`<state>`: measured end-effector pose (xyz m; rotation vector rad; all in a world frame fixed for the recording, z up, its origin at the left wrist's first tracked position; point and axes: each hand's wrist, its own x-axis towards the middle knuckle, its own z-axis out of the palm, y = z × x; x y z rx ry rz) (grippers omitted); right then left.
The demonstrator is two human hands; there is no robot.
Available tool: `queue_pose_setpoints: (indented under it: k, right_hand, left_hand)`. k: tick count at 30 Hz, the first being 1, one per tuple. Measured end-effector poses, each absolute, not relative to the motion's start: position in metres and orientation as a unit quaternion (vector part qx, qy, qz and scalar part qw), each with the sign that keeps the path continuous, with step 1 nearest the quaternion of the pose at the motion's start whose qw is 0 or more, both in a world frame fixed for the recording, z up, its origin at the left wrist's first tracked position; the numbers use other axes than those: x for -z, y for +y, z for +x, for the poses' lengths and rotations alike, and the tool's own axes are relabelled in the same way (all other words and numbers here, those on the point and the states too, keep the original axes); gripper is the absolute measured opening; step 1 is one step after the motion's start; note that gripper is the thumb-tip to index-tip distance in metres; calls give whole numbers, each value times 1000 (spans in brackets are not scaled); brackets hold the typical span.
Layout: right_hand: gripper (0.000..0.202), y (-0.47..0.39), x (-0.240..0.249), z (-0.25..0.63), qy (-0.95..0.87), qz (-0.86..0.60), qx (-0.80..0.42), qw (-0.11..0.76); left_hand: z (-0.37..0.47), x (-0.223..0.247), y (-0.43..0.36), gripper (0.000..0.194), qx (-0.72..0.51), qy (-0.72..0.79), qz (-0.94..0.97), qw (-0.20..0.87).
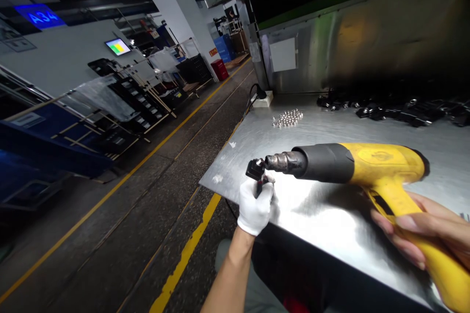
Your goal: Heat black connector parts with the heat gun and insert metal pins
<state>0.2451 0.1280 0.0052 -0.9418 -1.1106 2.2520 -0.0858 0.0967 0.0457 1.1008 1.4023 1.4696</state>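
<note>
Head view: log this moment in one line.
left gloved hand: holds black part | right bare hand: grips yellow heat gun | nozzle: aimed at black part, contact unclear | small metal pieces: on metal table

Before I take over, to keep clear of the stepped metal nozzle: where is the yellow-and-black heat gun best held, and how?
Likely by its yellow plastic handle, from the lower right: it slopes down and right from the black barrel, a long shape to wrap around. The nozzle points left, toward the white-gloved left hand; the bare right hand has its grip there.
</note>
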Motion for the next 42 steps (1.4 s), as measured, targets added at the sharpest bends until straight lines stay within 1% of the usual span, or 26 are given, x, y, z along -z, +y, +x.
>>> queue_pose_setpoints:
  k: [3, 6, 8, 9, 13, 16, 19, 24, 29, 33, 37, 42]
  right_hand:
    - [35, 127, -2, 245, -406, -335, -815, 241]
    - [36, 127, 5, 247, -400, -333, -817, 249]
    - [37, 128, 7, 249, -401, -333, -818, 243]
    - [37, 128, 7, 250, -406, -332, -818, 238]
    - [39, 131, -1, 252, -441, -331, -803, 228]
    - [41, 134, -11, 250, -465, -347, -780, 232]
    - [41, 136, -16, 247, -457, -352, -777, 254]
    - [33, 137, -16, 249, -455, -320, -786, 271]
    - [36, 138, -16, 253, -456, -326, -782, 271]
    - [40, 136, -29, 247, -438, -356, -780, 269]
    - [41, 134, -40, 241, -428, -382, -772, 273]
    - [38, 138, -26, 249, -428, -353, -793, 251]
  left_hand:
    - [-94, -48, 94, 7, -569, 534, 439, 445]
    - [-112, -51, 90, 10, -493, 457, 424, 606]
    - [-127, -53, 88, 16, -421, 391, 404, 712]
    - [-135, -54, 88, 19, -388, 364, 397, 748]
    - [-156, -56, 93, 31, -299, 313, 379, 818]
    - [-163, -58, 99, 32, -244, 309, 365, 844]
    - [-165, -59, 103, 34, -194, 304, 351, 864]
    - [-172, -56, 105, 42, -162, 306, 380, 858]
    - [-176, -58, 109, 46, -110, 310, 370, 869]
    - [-175, -62, 114, 42, -85, 277, 369, 883]
    - [-174, -64, 115, 44, -70, 274, 367, 886]
    - [-178, -60, 112, 47, -74, 289, 355, 886]
